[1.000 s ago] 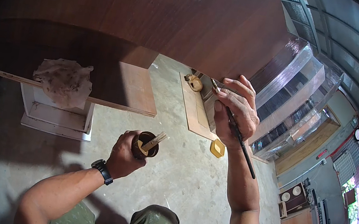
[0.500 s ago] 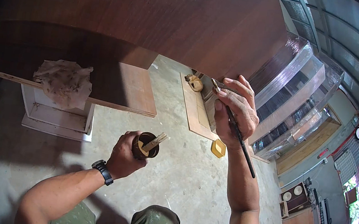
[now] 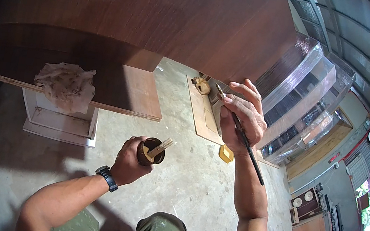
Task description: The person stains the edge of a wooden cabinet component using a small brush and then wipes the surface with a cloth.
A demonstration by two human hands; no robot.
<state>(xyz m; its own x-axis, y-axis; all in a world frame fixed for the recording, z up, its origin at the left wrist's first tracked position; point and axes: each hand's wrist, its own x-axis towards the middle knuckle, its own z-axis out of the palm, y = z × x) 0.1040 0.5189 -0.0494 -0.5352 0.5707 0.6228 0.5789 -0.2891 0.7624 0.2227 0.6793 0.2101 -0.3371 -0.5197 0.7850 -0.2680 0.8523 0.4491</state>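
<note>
My left hand (image 3: 129, 163) is wrapped round a small dark brown cup (image 3: 143, 158), held above the floor. Some tan stuff lies inside it, and a stubby brush (image 3: 160, 147) with pale, frayed bristles leans out over the rim. In my right hand (image 3: 249, 122) is a slim artist's paintbrush (image 3: 247, 147) with a black handle, pinched between thumb and fingers. Its tip points up and left, just below the lower edge of a large reddish-brown wooden panel (image 3: 161, 15). Two of my right fingertips are raised at that edge; whether they touch it I cannot tell.
At left, a crumpled stained cloth (image 3: 65, 83) hangs over the edge of a plywood board (image 3: 138, 91), above a white drawer-like box (image 3: 59, 120). A yellow container (image 3: 226, 153) stands on the floor. Beyond are a curled-up dog (image 3: 202, 86) and plastic-wrapped furniture (image 3: 291, 99).
The paintbrush tip has shifted slightly left and down, away from the panel's edge. My left hand and the cup stay nearly where they were.
</note>
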